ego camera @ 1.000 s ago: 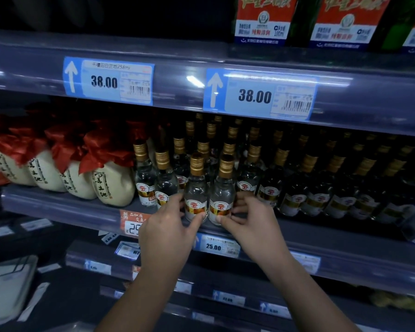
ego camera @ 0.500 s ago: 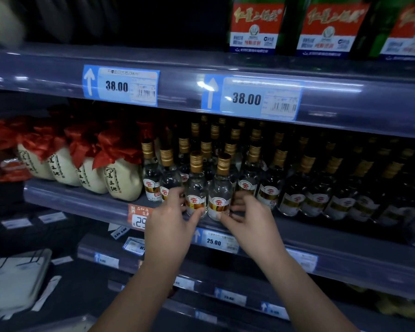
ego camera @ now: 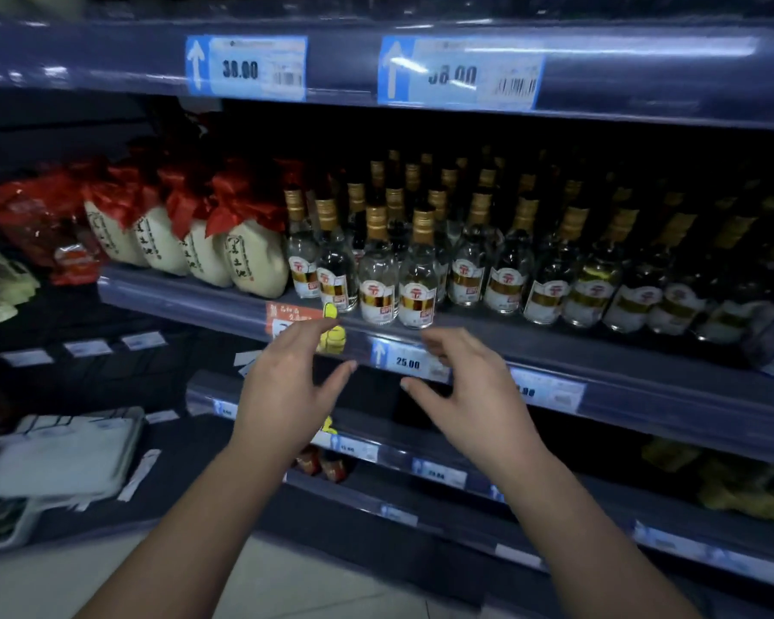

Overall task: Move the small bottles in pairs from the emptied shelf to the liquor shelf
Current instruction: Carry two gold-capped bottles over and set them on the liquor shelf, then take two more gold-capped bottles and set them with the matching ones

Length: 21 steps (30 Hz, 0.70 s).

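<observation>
Two clear-filled small bottles [ego camera: 398, 268], liquor shelf [ego camera: 555, 350]

A blue price tag [ego camera: 246, 68] on the upper shelf rail reads 38.00 beside a white up arrow. A second blue tag [ego camera: 461, 75] to its right shows the same price, blurred. On the liquor shelf rail [ego camera: 599, 373], a tag [ego camera: 410, 362] reads 25.00. Bottle labels and the other tags are too blurred to read.

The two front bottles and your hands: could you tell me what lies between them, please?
In the head view, only the shelf edge with its 25.00 price tag lies between the two front bottles and the open left hand and right hand.
</observation>
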Tool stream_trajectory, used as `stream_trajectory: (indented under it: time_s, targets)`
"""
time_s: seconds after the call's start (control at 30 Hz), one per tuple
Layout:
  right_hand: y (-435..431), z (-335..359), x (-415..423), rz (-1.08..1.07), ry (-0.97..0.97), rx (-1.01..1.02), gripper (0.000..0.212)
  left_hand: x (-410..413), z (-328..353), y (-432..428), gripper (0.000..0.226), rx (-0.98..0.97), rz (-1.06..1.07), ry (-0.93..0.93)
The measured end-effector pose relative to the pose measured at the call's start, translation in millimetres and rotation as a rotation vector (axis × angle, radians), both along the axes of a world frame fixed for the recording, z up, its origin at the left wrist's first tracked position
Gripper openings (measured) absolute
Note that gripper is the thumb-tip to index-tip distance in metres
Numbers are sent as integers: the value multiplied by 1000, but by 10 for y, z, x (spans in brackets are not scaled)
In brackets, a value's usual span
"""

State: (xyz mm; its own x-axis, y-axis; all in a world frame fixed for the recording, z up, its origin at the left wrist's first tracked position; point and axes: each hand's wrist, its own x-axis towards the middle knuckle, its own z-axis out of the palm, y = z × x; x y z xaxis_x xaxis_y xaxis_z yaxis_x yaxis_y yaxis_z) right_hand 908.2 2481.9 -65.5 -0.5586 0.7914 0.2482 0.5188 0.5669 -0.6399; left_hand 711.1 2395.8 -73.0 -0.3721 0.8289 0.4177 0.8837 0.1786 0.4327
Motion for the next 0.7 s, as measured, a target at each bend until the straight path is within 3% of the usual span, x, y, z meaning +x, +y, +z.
stream_trajectory:
  time_s: [0.2, 0.33, 0.4, 0.57, 0.7]
  targets:
    - [-625, -208, -638, 194, -257, 29, 61, -484, -255, -904, 61, -197, 14, -12]
    - [-1279, -493, -1386, 323, -437, 46, 45, -1009, -529, -1836, 60, -323, 127, -29]
    - [-1709, -637, -1812, 387, -492, 55, 42, -1308, -655, -2400, 61, -386, 208, -49]
    - [-2959, -854, -2819, 615, -570, 74, 59, -1992, -853, -4001, 51, -518, 407, -96]
    - [-4057, -933, -3520, 778, -606, 106, 57, -2377, -905, -5369, 51, -579, 604, -127]
